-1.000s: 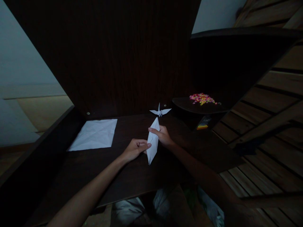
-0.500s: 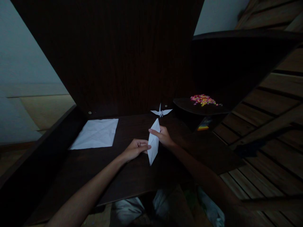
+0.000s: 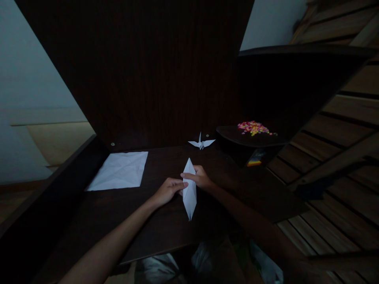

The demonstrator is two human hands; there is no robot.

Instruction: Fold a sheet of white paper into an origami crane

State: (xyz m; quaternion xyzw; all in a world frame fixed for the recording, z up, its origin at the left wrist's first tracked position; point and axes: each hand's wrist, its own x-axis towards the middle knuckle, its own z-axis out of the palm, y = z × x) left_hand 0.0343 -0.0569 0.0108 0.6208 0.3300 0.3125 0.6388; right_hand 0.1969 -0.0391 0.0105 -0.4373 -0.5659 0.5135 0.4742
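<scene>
A folded white paper (image 3: pixel 190 195), long and diamond-shaped with a slit at its lower tip, is held above the dark desk between both hands. My left hand (image 3: pixel 169 190) pinches its left edge, thumb on the front face and fingers behind. My right hand (image 3: pixel 200 176) grips the upper right edge, its thumb lying across the front. Behind the folded paper stands a white origami crane (image 3: pixel 201 144) with spread wings. The fingers behind the paper are partly hidden.
A creased white sheet (image 3: pixel 120 169) lies flat at the left of the desk (image 3: pixel 160 232). Small colourful pieces (image 3: pixel 254 127) are heaped on a corner shelf (image 3: pixel 229 135) at the right. A low side panel (image 3: pixel 50 181) borders the left edge, and slatted wood (image 3: pixel 340 157) is at the right.
The folded paper has come lower and slightly left, turning from a tilt to nearly upright. My right hand has moved down and left with it; my left hand stays at its left edge.
</scene>
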